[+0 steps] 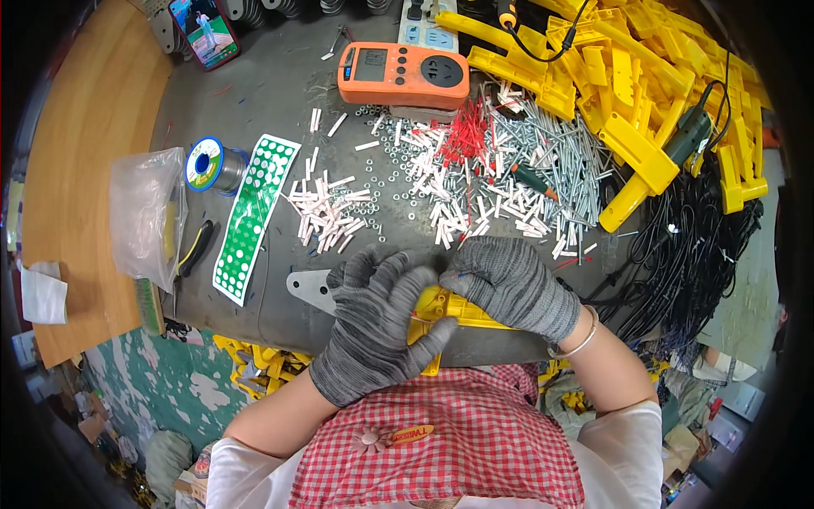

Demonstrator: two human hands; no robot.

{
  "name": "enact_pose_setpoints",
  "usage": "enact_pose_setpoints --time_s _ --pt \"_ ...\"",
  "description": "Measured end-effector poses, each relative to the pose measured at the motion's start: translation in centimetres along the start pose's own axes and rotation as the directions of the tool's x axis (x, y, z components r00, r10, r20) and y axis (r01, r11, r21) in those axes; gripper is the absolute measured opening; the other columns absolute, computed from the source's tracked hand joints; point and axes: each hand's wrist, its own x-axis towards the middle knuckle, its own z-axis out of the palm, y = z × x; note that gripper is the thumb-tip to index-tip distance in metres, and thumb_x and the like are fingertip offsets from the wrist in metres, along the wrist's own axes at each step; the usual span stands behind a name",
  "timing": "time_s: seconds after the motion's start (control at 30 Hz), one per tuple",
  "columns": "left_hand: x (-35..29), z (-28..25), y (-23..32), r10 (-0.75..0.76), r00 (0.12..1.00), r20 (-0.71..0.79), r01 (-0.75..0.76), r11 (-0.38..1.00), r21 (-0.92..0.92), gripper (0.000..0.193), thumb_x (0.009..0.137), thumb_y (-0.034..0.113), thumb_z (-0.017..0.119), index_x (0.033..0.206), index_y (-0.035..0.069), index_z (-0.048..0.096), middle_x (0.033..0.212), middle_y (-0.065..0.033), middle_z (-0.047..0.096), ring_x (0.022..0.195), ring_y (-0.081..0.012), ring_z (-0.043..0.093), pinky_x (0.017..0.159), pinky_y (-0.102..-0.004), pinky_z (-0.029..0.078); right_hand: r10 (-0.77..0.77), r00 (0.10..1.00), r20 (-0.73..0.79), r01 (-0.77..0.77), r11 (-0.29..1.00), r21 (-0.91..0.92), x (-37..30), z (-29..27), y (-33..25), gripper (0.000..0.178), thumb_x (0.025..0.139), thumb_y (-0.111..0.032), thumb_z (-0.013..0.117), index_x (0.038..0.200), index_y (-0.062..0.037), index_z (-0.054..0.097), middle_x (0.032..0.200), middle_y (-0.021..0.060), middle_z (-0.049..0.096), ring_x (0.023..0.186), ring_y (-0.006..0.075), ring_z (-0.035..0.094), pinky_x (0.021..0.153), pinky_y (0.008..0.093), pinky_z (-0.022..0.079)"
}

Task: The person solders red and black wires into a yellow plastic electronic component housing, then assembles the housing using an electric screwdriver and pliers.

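Note:
A yellow plastic housing (476, 316) lies at the near edge of the bench in front of me, partly covered by my hands. My left hand (373, 327), in a grey striped knit glove, is around its left end, with the thumb on the near side and the fingers on the far side. My right hand (517, 280), gloved alike, reaches over the housing with thumb and fingertips pinched together at its far edge. A tiny blue bit shows at that pinch; what it belongs to is hidden. A grey metal plate with holes (310, 290) sits beside my left fingers.
Beyond my hands lie white sleeves (326, 212), screws (551, 140) and red pieces (466, 136). An orange meter (403, 75) stands behind them. Yellow housings (627, 72) and black cables (687, 246) crowd the right. Leftward are a green sticker sheet (254, 220) and solder spool (216, 165).

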Motion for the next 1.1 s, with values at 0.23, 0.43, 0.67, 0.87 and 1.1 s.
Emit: enact_pose_setpoints --time_s 0.23,0.43,0.67,0.87,1.1 --pt "2.1 -0.7 -0.8 0.076 0.997 -0.032 -0.079 0.992 -0.099 0.019 0.076 0.010 0.075 0.093 0.007 0.068 0.081 -0.0106 0.068 0.076 -0.0319 0.066 0.082 -0.0438 0.052 0.067 0.998 0.018 -0.069 0.987 0.143 -0.1 -0.5 -1.2 0.026 0.095 -0.030 0.062 0.101 -0.0051 0.069 0.094 0.0149 0.068 0.087 0.0338 0.068 0.079 0.0410 0.055" --pt "1.8 -0.2 -0.4 -0.125 0.991 0.046 0.133 0.949 -0.284 0.013 0.077 0.009 0.073 0.088 0.009 0.067 0.083 -0.0086 0.069 0.078 -0.0312 0.066 0.080 -0.0435 0.051 -0.075 0.980 -0.183 0.058 0.994 -0.096 -1.8 0.2 -1.4 0.019 0.095 -0.019 0.061 0.106 -0.0028 0.064 0.093 0.0160 0.068 0.085 0.0317 0.069 0.077 0.0405 0.055" --pt "1.4 0.6 -0.7 -0.206 0.976 0.071 0.217 0.908 -0.359 0.010 0.079 0.011 0.073 0.085 0.009 0.066 0.081 -0.0073 0.069 0.080 -0.0290 0.066 0.079 -0.0409 0.050 0.218 0.953 -0.208 -0.187 0.969 0.161 -1.4 0.6 -2.6 0.016 0.085 -0.015 0.070 0.097 -0.0054 0.066 0.085 0.0112 0.067 0.071 0.0259 0.070 0.066 0.0345 0.056" --pt "1.4 0.1 -0.6 -0.332 0.922 0.199 0.386 0.815 -0.432 0.010 0.081 0.013 0.074 0.085 0.007 0.067 0.080 -0.0069 0.068 0.075 -0.0252 0.065 0.075 -0.0371 0.050 0.191 0.965 -0.181 -0.157 0.970 0.188 -1.5 0.7 -2.4 0.015 0.083 -0.014 0.071 0.095 -0.0063 0.068 0.082 0.0099 0.067 0.071 0.0241 0.070 0.065 0.0340 0.056" --pt "1.7 -0.4 -1.0 -0.347 0.907 0.237 0.417 0.678 -0.605 0.012 0.083 0.011 0.074 0.092 0.003 0.072 0.085 -0.0086 0.070 0.073 -0.0190 0.067 0.066 -0.0317 0.053 0.188 0.962 -0.196 -0.152 0.970 0.188 -1.4 0.7 -2.6 0.014 0.081 -0.012 0.071 0.094 -0.0085 0.068 0.080 0.0098 0.067 0.068 0.0253 0.068 0.064 0.0358 0.055"
